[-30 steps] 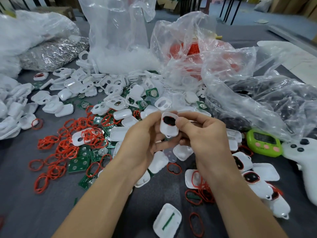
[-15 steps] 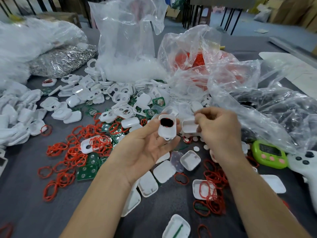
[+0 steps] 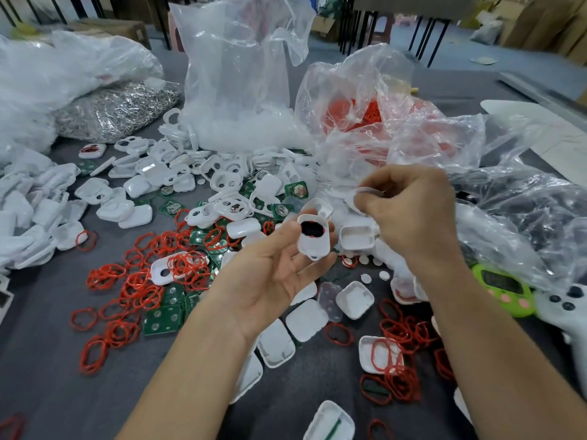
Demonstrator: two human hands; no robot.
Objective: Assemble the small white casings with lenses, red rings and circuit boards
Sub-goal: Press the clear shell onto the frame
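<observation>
While the left hand (image 3: 273, 274) pinches a white casing (image 3: 314, 246), dark lens (image 3: 313, 230) showing, above the bench (image 3: 38, 376) | right hand (image 3: 409, 214), just beside, pinches a thin pale piece (image 3: 362, 193), kind unclear | tip: hold casing steady, opening toward the piece, seat it flat, press evenly.

Left hand (image 3: 270, 281) holds a white casing (image 3: 313, 246); right hand (image 3: 409, 214) pinches a thin clear piece (image 3: 359, 193).
</observation>
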